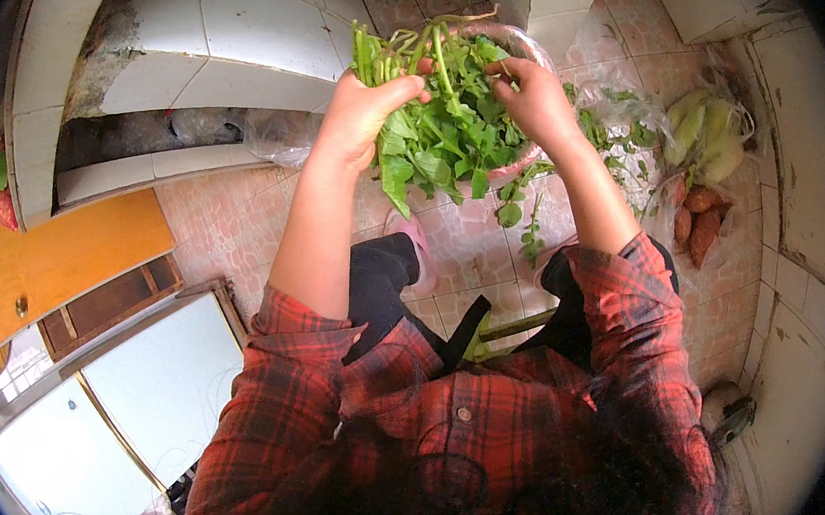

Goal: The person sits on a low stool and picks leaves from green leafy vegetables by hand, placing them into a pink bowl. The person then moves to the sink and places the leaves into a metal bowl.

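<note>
My left hand (372, 106) is closed around a bunch of leafy green stems (373, 53), whose cut ends point up and to the left. Below and right of that grip, the broad leaves (415, 160) hang down. My right hand (535, 97) is at the right side of the greens, thumb and fingertips pinched near the leaves; whether a leaf or stem is between them cannot be told. Beneath the greens stands a round pink basin (543, 56), its rim partly hidden by leaves and by my right hand.
Loose leafy sprigs (532, 232) lie on the tiled floor (473, 256). At the right are bagged pale green vegetables (704, 134) and reddish-brown sweet potatoes (702, 224). A tiled ledge (271, 24) rises at the left. A white refrigerator (159, 374) stands lower left, beside an orange door (66, 251).
</note>
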A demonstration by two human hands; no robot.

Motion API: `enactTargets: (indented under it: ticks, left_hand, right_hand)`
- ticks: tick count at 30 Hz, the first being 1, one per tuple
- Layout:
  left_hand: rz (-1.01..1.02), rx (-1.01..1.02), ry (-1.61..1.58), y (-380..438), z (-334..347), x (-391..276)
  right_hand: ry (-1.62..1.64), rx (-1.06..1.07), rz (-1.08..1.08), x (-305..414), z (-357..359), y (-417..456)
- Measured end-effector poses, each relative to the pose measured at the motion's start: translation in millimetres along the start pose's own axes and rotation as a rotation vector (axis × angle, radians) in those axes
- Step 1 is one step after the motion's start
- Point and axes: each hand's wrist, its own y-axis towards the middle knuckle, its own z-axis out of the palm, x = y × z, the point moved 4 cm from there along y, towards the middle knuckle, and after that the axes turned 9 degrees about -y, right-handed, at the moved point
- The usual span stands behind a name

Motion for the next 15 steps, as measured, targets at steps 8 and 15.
enactTargets:
  ticks: [8, 15]
  left_hand:
    - [0.000, 0.006, 0.056, -2.9, -5.3, 0.9]
    - [0.018, 0.018, 0.154, -8.2, 10.3, 3.4]
  right_hand:
    - [0.424, -0.024, -0.058, 58.0, -32.2, -5.1]
    - [0.988, 0.278, 0.256, 58.0, -24.3, -8.7]
